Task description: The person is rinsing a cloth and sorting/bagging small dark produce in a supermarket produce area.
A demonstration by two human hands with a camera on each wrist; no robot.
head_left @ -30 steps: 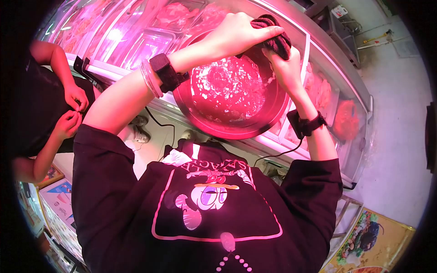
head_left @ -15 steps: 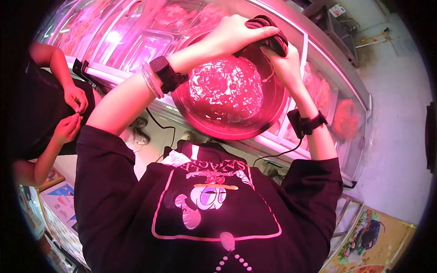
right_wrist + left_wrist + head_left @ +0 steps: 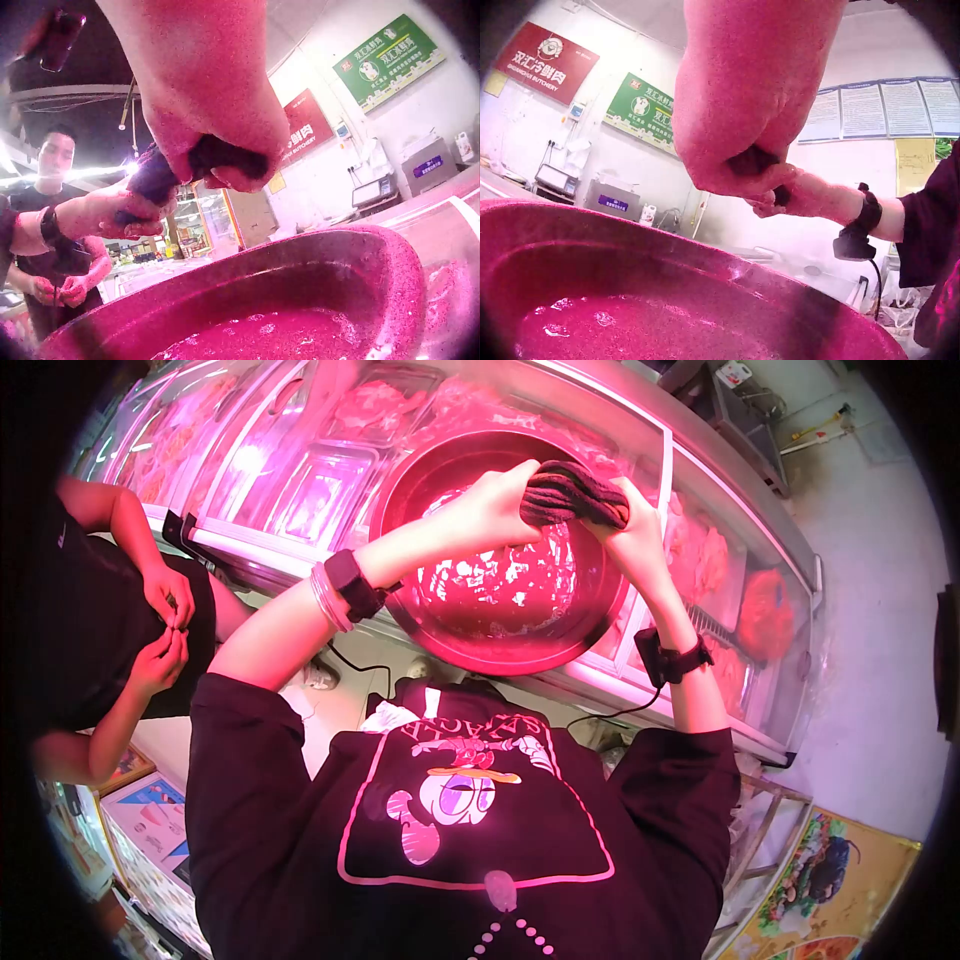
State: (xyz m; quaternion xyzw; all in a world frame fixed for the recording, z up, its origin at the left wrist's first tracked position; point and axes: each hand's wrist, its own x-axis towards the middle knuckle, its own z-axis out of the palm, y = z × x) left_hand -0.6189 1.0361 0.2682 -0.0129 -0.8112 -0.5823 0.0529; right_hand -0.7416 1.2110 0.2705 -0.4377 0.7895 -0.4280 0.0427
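Note:
A dark cloth point(image 3: 575, 494), bunched in folds, stretches between both hands above a wide basin point(image 3: 430, 628). In the head view my left hand point(image 3: 492, 512) grips its left end and my right hand point(image 3: 640, 538) grips its right end. Below them the basin holds water point(image 3: 505, 595) with bubbles and bright glints. The right wrist view has the cloth point(image 3: 154, 176) running from my left hand point(image 3: 112, 212) up to my right hand point(image 3: 214, 139), above the basin's rim. From the left wrist, most of the cloth is hidden behind my left hand point(image 3: 742, 142).
Under the basin runs a glass display case point(image 3: 240, 550) with trays point(image 3: 325, 490) and meat point(image 3: 700, 555) inside. A person point(image 3: 110, 610) in dark clothes stands at the left, hands together. A cable point(image 3: 620, 712) hangs from my right wrist camera point(image 3: 660, 655).
Both hands have brought the cloth down in the view, from the basin's far edge to over the water. The cloth now looks more spread out sideways, and the water is less rippled.

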